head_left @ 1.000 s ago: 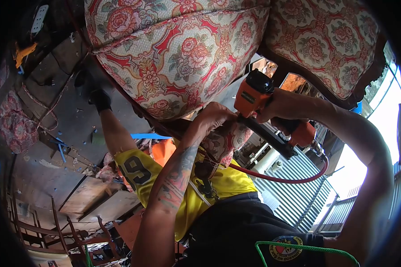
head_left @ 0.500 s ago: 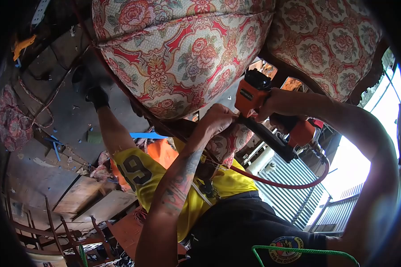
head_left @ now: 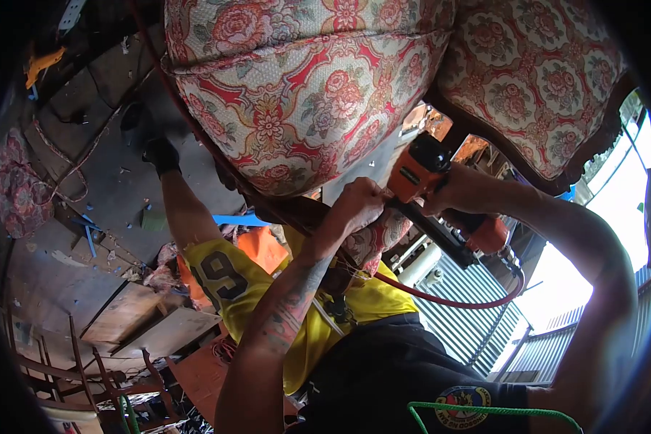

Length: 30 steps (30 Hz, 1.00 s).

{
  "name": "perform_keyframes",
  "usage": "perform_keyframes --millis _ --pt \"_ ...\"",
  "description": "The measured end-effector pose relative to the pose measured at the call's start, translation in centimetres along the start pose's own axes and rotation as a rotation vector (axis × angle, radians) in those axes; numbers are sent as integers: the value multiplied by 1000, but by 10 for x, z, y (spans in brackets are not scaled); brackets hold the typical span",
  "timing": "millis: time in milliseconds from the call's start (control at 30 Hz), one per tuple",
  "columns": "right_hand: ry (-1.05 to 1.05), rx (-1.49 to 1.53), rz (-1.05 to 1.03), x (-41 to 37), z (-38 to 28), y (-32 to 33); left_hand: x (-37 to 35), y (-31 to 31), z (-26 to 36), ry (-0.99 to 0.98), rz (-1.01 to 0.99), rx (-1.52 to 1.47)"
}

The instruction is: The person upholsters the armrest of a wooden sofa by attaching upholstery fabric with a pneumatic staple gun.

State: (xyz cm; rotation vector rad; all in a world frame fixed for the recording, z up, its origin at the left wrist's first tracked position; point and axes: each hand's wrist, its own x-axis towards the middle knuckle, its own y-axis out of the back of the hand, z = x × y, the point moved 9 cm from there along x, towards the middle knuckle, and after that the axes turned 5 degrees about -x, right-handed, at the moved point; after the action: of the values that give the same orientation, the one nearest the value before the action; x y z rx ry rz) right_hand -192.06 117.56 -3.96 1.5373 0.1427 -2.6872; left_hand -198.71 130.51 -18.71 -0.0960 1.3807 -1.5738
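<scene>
The orange-and-black air tool (head_left: 414, 176) is gripped by the right hand (head_left: 454, 189), its nose aimed lower left, beside the left hand (head_left: 362, 205), whose fingers are bunched; anything pinched is hidden. Its long magazine (head_left: 435, 235) slants lower right. Positioning seems under way, calling for steady aim and fingertips kept clear. Floral upholstery (head_left: 311, 108) is seen above.

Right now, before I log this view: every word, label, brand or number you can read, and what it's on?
"9": on the yellow shorts, with another digit in front of it, too distorted by the folds to call.
Pale label on the orange air tool: too small and blurred to read.
Lettering round the badge on the black shirt: too small to quote reliably, and partly crossed by the green cord.
</scene>
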Motion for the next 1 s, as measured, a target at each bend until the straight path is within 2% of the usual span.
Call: perform_keyframes --millis 67,167,267,367,467,633,767,1000 --pt "38 27 17 -1 2 0 -2 3 8 -10 -27 42" --pt "93 26 54 -1 5 4 -2 1 7 178 -162 -42" --pt "91 10 32 -3 4 4 -2 -2 6 157 -263 -137" --pt "84 82 0 -4 6 3 -6 5 17 84 -187 -64" --pt "67 69 -7 2 18 2 -14 5 29 108 -168 -63" --pt "182 90 36 -1 4 5 -17 11 21 79 -91 -18" --pt "110 15 45 3 11 4 -15 12 16 21 -19 -77" --pt "64 -12 8 10 9 4 -17 11 14 57 -47 -136"
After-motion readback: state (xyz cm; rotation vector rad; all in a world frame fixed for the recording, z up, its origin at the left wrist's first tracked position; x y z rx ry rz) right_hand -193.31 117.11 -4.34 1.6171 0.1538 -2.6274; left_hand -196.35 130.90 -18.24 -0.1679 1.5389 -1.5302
